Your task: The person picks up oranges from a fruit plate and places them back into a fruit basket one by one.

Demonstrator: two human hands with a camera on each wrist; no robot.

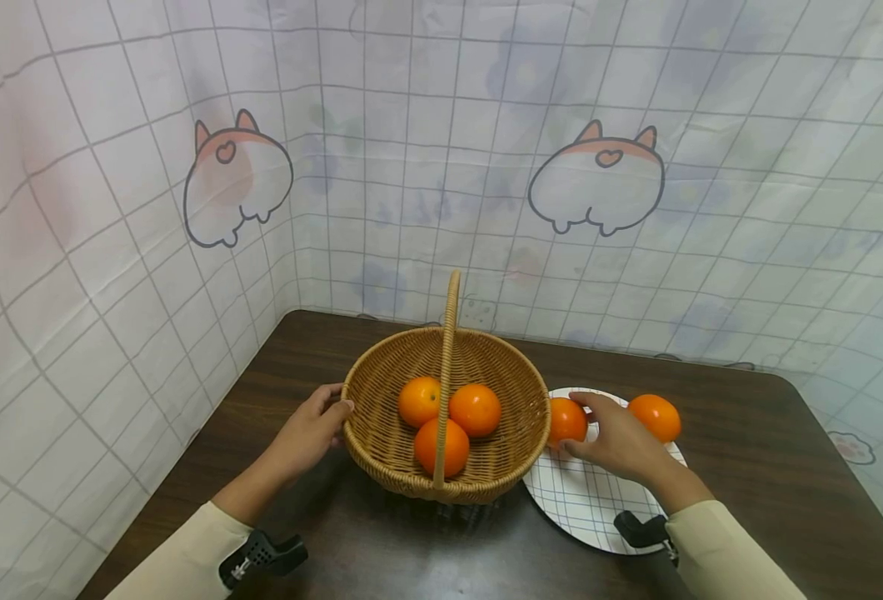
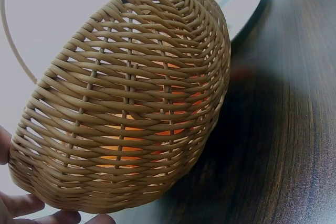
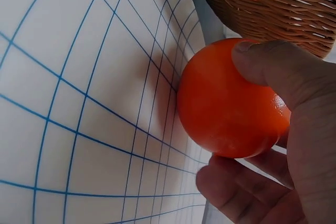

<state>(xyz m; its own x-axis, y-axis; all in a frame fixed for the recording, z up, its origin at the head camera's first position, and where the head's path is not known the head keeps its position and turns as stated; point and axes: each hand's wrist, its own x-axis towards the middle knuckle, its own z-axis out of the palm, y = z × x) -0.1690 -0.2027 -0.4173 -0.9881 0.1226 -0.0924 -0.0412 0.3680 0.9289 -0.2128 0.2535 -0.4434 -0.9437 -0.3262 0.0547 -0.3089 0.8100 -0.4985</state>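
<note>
A wicker basket (image 1: pixel 381 454) with a tall arched handle holds three oranges (image 1: pixel 475 410). At its left rim is my left hand (image 1: pixel 312 433), the thumb over the edge and the fingers against the outer side. In the left wrist view, fingertips show along the weave (image 2: pixel 115 77). On the right, my right hand (image 1: pixel 625 446) grips an orange (image 3: pixel 226 103) between thumb and fingers, low over a white plate (image 1: pixel 584 508) with a blue grid. One more orange (image 1: pixel 655 417) sits at the plate's far right edge, just beyond the right hand.
Everything stands on a dark brown wooden table (image 1: pixel 381 550). A white gridded curtain (image 1: pixel 441 192) with cartoon animals hangs behind and to the left. The plate lies close against the basket's right side. Each wrist carries a black camera mount (image 1: pixel 261 554).
</note>
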